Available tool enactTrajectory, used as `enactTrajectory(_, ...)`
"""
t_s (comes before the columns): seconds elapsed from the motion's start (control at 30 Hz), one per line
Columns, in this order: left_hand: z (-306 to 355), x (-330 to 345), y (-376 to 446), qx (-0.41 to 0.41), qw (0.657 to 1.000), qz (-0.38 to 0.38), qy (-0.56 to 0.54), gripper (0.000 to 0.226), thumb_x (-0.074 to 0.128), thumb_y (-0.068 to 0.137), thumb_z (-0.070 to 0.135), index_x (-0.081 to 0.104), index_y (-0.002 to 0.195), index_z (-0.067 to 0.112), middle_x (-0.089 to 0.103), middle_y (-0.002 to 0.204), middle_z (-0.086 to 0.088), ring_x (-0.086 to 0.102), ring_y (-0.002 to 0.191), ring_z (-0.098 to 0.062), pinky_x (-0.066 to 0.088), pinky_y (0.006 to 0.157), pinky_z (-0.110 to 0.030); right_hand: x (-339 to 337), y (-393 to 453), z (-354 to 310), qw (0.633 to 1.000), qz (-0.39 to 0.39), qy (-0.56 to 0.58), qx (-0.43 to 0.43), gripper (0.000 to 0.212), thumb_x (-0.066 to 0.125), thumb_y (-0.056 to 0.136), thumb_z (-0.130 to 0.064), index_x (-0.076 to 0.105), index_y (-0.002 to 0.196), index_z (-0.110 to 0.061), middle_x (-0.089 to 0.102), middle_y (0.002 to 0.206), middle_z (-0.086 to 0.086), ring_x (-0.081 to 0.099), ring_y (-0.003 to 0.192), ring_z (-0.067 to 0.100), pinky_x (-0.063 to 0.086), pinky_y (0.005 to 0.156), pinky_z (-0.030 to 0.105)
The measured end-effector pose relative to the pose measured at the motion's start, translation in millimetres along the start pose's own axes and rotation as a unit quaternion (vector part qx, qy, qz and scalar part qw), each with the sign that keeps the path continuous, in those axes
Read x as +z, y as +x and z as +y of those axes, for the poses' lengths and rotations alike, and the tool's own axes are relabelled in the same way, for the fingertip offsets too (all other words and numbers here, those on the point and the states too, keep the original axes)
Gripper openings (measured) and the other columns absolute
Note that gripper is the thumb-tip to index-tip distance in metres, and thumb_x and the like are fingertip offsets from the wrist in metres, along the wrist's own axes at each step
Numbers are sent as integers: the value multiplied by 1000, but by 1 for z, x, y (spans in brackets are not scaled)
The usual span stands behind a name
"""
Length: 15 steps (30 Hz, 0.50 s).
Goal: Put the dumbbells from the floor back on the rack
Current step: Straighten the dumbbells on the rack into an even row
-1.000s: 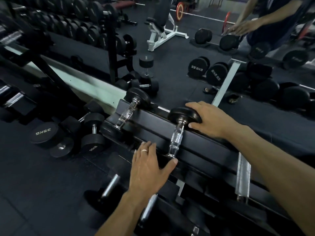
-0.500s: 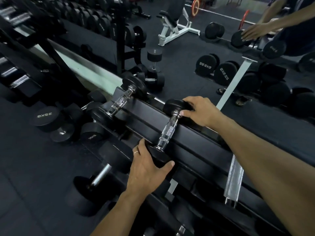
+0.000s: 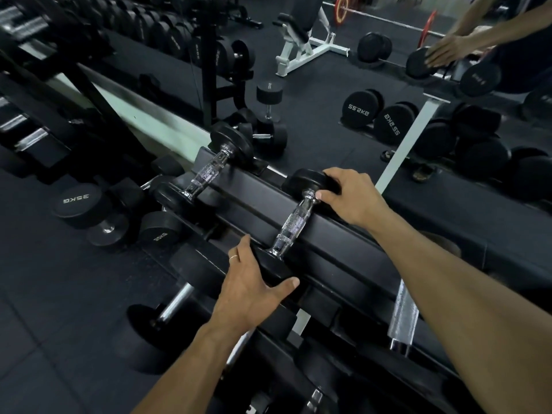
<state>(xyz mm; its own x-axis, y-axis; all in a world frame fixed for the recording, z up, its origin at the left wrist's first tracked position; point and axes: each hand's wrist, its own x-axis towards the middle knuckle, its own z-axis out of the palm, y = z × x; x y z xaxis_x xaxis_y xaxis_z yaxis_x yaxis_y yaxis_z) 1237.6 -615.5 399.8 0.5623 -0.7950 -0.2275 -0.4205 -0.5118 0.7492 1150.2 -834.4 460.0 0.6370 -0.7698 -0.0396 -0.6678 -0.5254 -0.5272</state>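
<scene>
A small black dumbbell with a knurled chrome handle (image 3: 294, 224) lies across the top shelf of the black rack (image 3: 337, 234). My right hand (image 3: 349, 195) grips its far head, fingers curled over the top. Its near head is cupped by my left hand (image 3: 254, 282), thumb spread to the right, a ring on one finger. A second small dumbbell (image 3: 209, 171) rests on the same shelf to the left.
Larger dumbbells marked 35KG (image 3: 76, 203) lie on the floor at the left, another (image 3: 170, 309) sits on the lower tier. A mirror behind the rack reflects more dumbbells (image 3: 361, 110), a white bench (image 3: 304, 46) and my own arms.
My left hand slid from the shelf rail onto the near head and closed round it. My right hand's fingers curled tighter over the far head. The view shifted slightly.
</scene>
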Motion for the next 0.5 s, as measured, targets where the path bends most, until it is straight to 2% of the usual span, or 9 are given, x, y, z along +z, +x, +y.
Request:
enactTrajectory(0.17, 2, 1, -3, -8, 1000, 8, -10, 117, 79, 70, 52, 1, 151, 22, 12, 156, -6, 29, 141, -24, 33, 108, -32, -4, -3, -5, 1000, -24, -10, 10, 36, 63, 93, -27, 58, 128, -20, 68, 110, 4, 61, 104, 26, 45, 85, 31)
enactTrajectory(0.33, 10, -3, -13, -15, 1000, 5, -6, 116, 78, 72, 52, -1, 152, 23, 11, 156, -9, 31, 140, -28, 37, 108, -41, -9, -31, -14, 999, -7, -29, 16, 51, 61, 93, -32, 47, 138, -13, 59, 123, 11, 55, 115, 30, 44, 99, 40)
enactTrajectory(0.5, 17, -9, -41, 30, 999, 40, 9, 100, 69, 79, 54, 6, 150, 23, 11, 156, -1, 30, 140, -24, 40, 104, -39, -25, -79, -9, 997, -10, -82, 10, 52, 60, 94, -35, 47, 140, -14, 54, 127, 11, 51, 121, 31, 39, 100, 37)
